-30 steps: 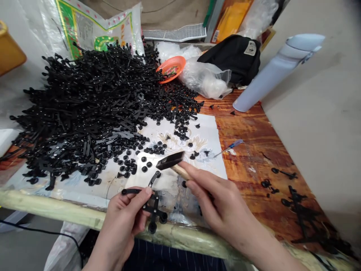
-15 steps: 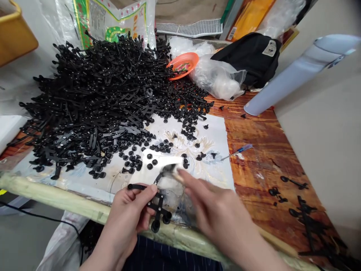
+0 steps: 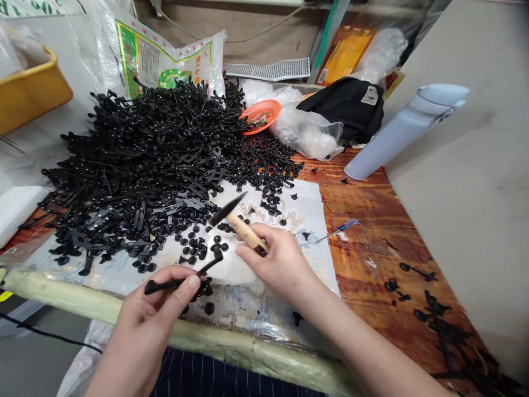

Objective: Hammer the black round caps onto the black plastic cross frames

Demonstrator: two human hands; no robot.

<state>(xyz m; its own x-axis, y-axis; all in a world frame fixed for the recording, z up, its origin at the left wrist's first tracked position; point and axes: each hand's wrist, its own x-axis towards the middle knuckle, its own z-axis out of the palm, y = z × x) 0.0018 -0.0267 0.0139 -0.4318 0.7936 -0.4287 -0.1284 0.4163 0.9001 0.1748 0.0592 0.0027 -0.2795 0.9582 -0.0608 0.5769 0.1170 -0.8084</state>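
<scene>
My left hand [image 3: 149, 314] grips a black moulded plastic runner [image 3: 173, 283] between thumb and fingers, with a branch of it reaching up and right. My right hand [image 3: 281, 264] is closed around the wooden handle of a small black-headed hammer [image 3: 243, 230], whose head points up and left, clear of the sheet. Below that hand, loose round black plastic pieces [image 3: 194, 248] lie on a white paper sheet [image 3: 231, 270]. Behind them rises a large heap of black plastic parts [image 3: 144, 165].
A pale wooden rail [image 3: 231, 344] runs along the near edge of the stained wooden tabletop [image 3: 384, 248]. A blue-handled screwdriver [image 3: 339, 230] lies to the right of the sheet. Farther back are an orange plate [image 3: 260, 116], a black bag [image 3: 343, 107] and a pale blue cylinder [image 3: 405, 132].
The hammer has swung up from the blurred position near the runner, and my right hand has drawn back. The runner has turned in my left hand, and the view has shifted.
</scene>
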